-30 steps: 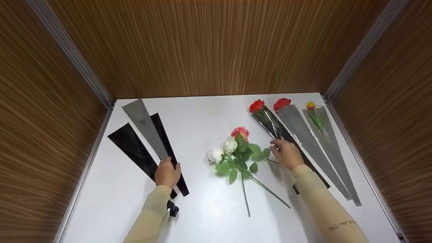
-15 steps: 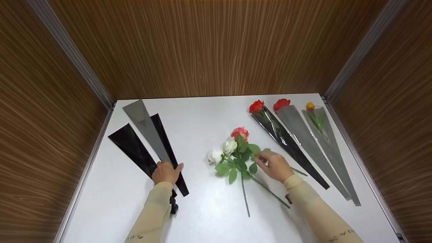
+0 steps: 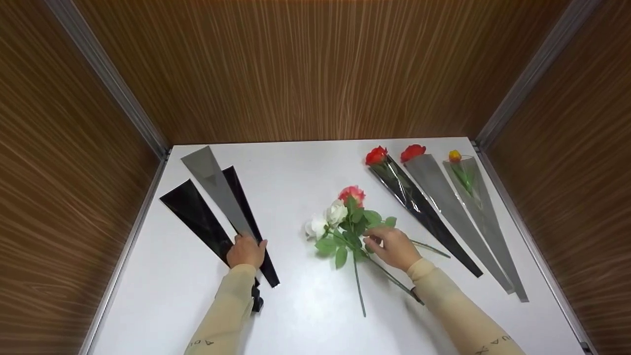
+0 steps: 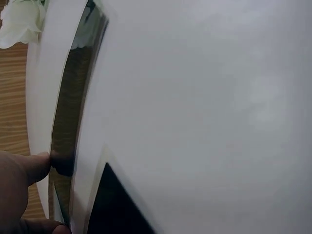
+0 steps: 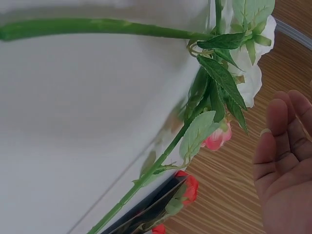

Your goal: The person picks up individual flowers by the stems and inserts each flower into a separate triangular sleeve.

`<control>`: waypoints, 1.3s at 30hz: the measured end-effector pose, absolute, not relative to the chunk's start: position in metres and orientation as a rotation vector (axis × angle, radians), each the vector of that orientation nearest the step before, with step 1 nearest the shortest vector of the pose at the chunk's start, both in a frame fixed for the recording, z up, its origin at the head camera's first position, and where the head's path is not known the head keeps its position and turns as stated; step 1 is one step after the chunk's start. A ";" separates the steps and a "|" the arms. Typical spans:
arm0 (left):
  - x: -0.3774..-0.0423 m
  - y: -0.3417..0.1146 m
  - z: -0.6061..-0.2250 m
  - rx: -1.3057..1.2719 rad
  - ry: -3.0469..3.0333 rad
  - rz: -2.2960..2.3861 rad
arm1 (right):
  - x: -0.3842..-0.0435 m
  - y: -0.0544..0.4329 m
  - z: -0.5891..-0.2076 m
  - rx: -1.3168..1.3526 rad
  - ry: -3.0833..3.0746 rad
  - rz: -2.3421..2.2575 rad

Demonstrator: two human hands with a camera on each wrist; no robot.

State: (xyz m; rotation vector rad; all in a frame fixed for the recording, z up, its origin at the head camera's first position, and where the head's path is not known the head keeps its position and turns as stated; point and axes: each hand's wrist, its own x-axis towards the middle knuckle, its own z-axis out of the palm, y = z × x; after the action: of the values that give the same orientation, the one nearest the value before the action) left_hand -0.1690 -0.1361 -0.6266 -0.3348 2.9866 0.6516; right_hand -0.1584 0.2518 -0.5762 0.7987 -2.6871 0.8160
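Observation:
In the head view, my left hand (image 3: 246, 251) rests on the lower part of a grey flower sleeve (image 3: 212, 182). Its thumb touches the narrow black sleeve (image 3: 242, 202) in the left wrist view, and a wider black sleeve (image 3: 192, 209) lies to the left. My right hand (image 3: 394, 246), fingers loosely bent, hovers over the leaves and stems of three loose roses. Two are white roses (image 3: 337, 213), the other a pink rose (image 3: 353, 195). From the right wrist view, the right palm (image 5: 287, 170) holds nothing and stands apart from the stems.
Along the right side lie a red rose in a black sleeve (image 3: 409, 192), a red flower in a grey sleeve (image 3: 443, 197), and a yellow tulip in a clear grey sleeve (image 3: 468, 182). Wood-grain panels (image 3: 315, 69) enclose the white table (image 3: 296, 296) at the back and sides.
My right hand has moved left and slightly down, from beside the black-wrapped red rose to over the loose roses' leaves. My left hand stays on the sleeves, its thumb spread a little wider.

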 end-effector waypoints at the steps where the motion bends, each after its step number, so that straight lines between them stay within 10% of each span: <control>1: -0.170 -0.135 -0.627 -0.335 2.985 0.647 | -0.159 0.252 -0.576 0.796 -2.689 0.814; 39: -0.166 -0.143 -0.627 -0.265 3.096 0.857 | -0.154 0.254 -0.578 0.800 -2.689 0.847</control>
State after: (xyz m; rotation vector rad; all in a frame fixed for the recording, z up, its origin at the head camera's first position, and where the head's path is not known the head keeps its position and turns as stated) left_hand -0.1657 -0.1431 -0.6271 -0.2645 3.0958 0.8573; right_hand -0.1543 0.2544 -0.5779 0.8003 -2.6893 0.8468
